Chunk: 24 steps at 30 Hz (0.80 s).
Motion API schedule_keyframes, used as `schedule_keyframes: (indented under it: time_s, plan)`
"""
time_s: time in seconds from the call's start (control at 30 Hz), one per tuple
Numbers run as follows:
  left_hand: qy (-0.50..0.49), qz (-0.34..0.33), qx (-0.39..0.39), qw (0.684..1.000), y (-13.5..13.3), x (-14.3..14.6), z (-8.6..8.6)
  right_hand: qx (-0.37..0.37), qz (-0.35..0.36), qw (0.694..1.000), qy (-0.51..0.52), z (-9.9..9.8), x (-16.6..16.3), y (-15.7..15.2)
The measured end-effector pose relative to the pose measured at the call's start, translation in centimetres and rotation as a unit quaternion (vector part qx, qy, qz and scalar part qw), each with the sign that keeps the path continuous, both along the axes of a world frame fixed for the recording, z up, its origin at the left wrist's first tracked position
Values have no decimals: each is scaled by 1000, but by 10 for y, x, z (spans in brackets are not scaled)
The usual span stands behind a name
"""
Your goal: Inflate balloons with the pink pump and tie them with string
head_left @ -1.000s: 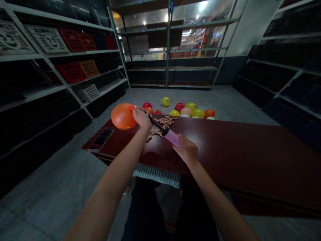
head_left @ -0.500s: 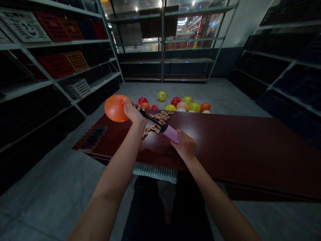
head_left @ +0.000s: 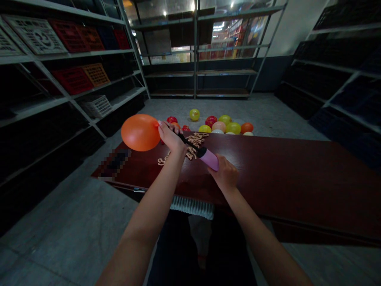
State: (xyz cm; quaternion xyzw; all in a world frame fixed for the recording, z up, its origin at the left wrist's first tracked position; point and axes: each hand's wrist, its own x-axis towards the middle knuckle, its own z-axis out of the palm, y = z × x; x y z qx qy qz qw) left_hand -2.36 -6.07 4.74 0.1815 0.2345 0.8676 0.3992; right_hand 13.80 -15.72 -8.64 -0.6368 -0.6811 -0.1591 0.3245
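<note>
An inflated orange balloon point(head_left: 140, 133) hangs over the left part of the table, its neck pinched in my left hand point(head_left: 173, 138). The fingers of that hand also wrap the black front end of a balloon pump point(head_left: 210, 159), hiding where neck and nozzle meet. My right hand point(head_left: 225, 173) is closed around the pump's pink-purple body; a black rod shows between the two hands. Under my left hand, a heap of curly tan strips point(head_left: 196, 140), perhaps uninflated balloons, lies on the dark red-brown table point(head_left: 285, 174).
Several round balloons point(head_left: 233, 128) in red, yellow, orange and pale colours lie beyond the table's far edge. A blurred-out dark object point(head_left: 115, 163) rests at the left end. Shelving with crates point(head_left: 73, 80) stands left, and a ribbed pale cloth point(head_left: 192, 207) shows at the near edge.
The orange balloon looks somewhat larger, with more of its neck in sight. My left hand has shifted right, nearer my right hand on the pump. The view has moved slightly.
</note>
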Motion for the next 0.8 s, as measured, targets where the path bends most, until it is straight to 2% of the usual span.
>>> schedule_keyframes:
  time_s: [0.23,0.47,0.8]
  plan:
    - [10,-26,16,999,-6,15,4,18,3,1000,3,-5,3,1]
    - [-1,-21,-23,999,-3,15,-10,22,-2,999,-35,-3,-1,0]
    - [-13,-34,-70,997,-19,32,-39,-22,5,996,-83,4,-5,-6]
